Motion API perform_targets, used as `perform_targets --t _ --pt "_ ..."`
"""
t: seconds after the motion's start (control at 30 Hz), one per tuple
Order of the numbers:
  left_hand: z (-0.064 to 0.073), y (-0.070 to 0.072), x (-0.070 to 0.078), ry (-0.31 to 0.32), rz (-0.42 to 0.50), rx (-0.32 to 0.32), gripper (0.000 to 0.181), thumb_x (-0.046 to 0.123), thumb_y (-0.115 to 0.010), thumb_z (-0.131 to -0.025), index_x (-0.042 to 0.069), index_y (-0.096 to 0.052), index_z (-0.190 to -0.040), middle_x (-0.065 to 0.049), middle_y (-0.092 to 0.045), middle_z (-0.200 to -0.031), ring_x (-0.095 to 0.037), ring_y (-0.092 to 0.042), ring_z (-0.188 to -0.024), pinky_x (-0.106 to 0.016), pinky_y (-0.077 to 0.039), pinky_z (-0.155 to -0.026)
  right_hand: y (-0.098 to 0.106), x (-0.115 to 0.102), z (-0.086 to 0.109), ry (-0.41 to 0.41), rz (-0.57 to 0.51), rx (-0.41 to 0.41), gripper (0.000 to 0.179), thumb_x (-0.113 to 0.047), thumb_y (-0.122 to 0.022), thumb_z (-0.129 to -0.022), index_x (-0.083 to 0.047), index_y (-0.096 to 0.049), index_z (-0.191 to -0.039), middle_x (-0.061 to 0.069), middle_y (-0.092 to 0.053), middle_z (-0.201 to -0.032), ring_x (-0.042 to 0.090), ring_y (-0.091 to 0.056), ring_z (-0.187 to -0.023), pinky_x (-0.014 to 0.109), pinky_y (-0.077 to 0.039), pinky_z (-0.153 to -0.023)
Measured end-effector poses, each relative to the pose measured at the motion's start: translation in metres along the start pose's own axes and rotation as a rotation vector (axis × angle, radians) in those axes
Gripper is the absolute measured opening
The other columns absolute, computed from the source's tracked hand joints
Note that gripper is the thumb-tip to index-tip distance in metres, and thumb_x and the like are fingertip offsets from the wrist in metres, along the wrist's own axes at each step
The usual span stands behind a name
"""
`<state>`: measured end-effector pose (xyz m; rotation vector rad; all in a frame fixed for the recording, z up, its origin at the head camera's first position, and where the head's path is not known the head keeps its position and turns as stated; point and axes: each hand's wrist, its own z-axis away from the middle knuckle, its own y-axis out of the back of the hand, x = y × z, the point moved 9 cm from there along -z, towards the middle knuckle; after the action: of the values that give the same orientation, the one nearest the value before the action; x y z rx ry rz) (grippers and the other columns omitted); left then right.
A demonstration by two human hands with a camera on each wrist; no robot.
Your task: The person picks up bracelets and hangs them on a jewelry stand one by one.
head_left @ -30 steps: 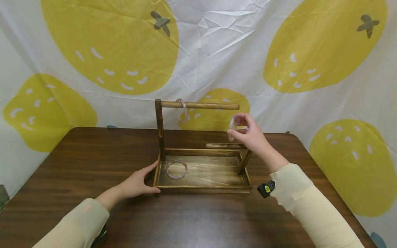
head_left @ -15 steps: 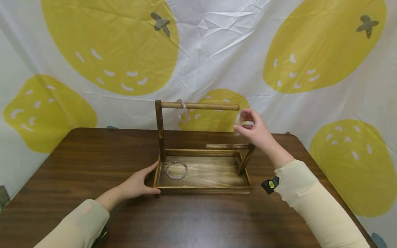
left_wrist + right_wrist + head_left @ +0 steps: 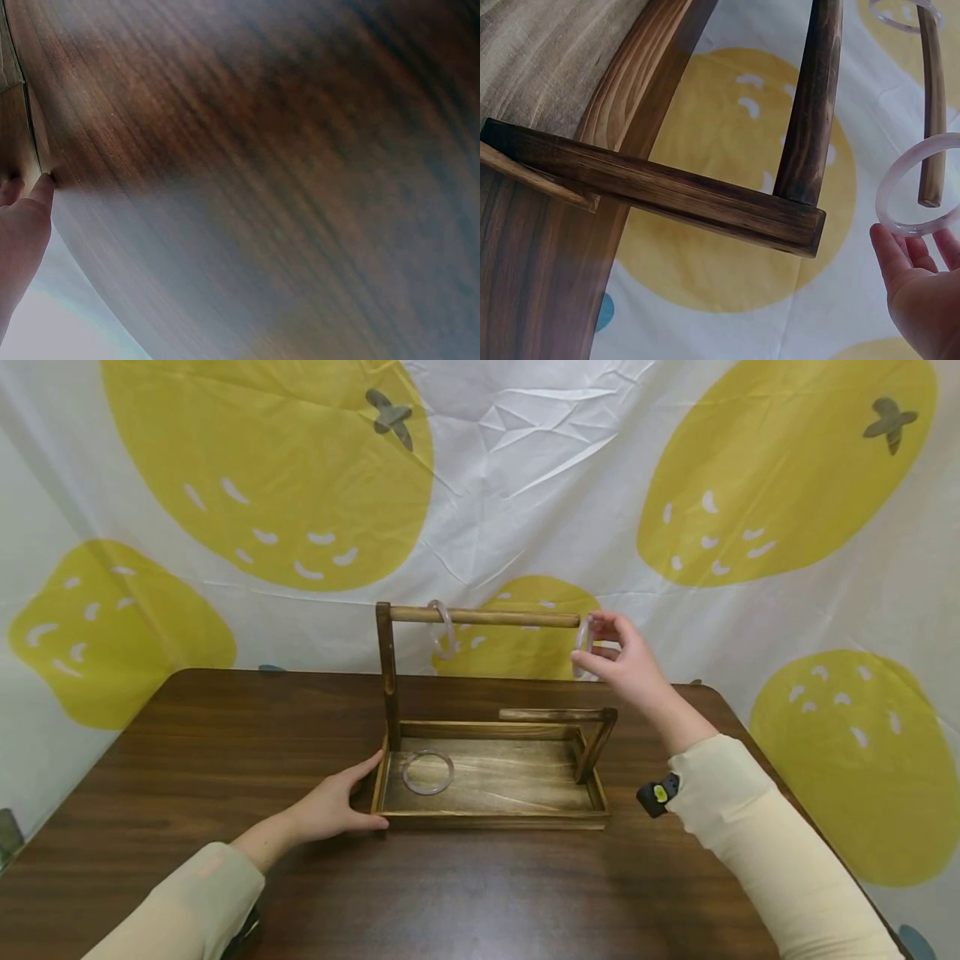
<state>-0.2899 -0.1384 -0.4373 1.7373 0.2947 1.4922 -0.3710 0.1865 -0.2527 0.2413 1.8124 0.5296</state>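
Between thumb and fingers, my right hand [image 3: 626, 660] pinches a pale translucent pinkish bangle [image 3: 582, 647], held upright at the free end of the upper wooden bar [image 3: 510, 617]. In the right wrist view the bar's end shows through the bangle [image 3: 891, 184]; I cannot tell whether the bar has entered it. A second bangle [image 3: 448, 631] hangs on this bar nearer the post. A third bangle [image 3: 427, 791] lies flat in the wooden tray [image 3: 487, 820] of the stand. My left hand [image 3: 326, 802], thumb and fingers spread, rests against the tray's left end.
A lower bar [image 3: 551, 715] juts leftward from the short right post [image 3: 596, 750], below my right hand. The tall left post [image 3: 387, 677] carries the upper bar. The stand sits on a dark wood table [image 3: 480, 893], with a lemon-print cloth [image 3: 555, 485] behind.
My right hand has moved right and upward with the bangle, from below the upper bar to the level of its free end. The left hand and the stand stay put.
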Motion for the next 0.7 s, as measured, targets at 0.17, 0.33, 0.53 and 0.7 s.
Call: perform_targets --t 0.17,0.33,0.53,0.7 --pt "0.000 0.000 -0.001 0.001 0.007 -0.003 0.101 0.039 -0.077 -0.075 0.002 -0.020 -0.149 -0.026 -0.027 -0.150 -0.044 -0.030 -0.135 -0.057 -0.029 -0.107 0.003 -0.001 -0.004 0.017 0.014 0.012 0.062 -0.011 -0.059 -0.089 0.002 -0.028 -0.142 0.023 -0.035 -0.136 0.037 -0.040 -0.125 0.021 -0.044 -0.093" --pt "0.000 -0.001 -0.001 -0.005 0.008 -0.001 0.101 0.038 -0.078 -0.074 0.001 -0.021 -0.148 -0.026 -0.028 -0.149 -0.044 -0.030 -0.135 -0.057 -0.029 -0.107 0.004 -0.003 -0.007 0.048 0.023 0.021 0.064 -0.007 -0.060 -0.088 0.002 -0.028 -0.143 0.023 -0.035 -0.136 0.036 -0.039 -0.125 0.036 -0.041 -0.104" --pt "0.000 -0.001 -0.001 -0.003 -0.002 0.005 0.101 0.039 -0.078 -0.074 0.002 -0.021 -0.148 -0.026 -0.028 -0.149 -0.044 -0.030 -0.135 -0.057 -0.029 -0.107 0.005 -0.008 -0.012 0.086 0.040 0.036 0.062 -0.002 -0.062 -0.086 0.006 -0.031 -0.139 0.024 -0.034 -0.136 0.037 -0.037 -0.125 0.043 -0.035 -0.109" --pt "0.000 0.000 0.001 -0.005 -0.006 0.008 0.100 0.039 -0.078 -0.074 0.002 -0.021 -0.148 -0.026 -0.029 -0.149 -0.044 -0.031 -0.135 -0.057 -0.030 -0.107 0.006 -0.010 -0.014 0.091 0.052 0.029 0.062 -0.005 -0.062 -0.087 0.005 -0.031 -0.140 0.024 -0.033 -0.136 0.037 -0.037 -0.125 0.044 -0.034 -0.110"
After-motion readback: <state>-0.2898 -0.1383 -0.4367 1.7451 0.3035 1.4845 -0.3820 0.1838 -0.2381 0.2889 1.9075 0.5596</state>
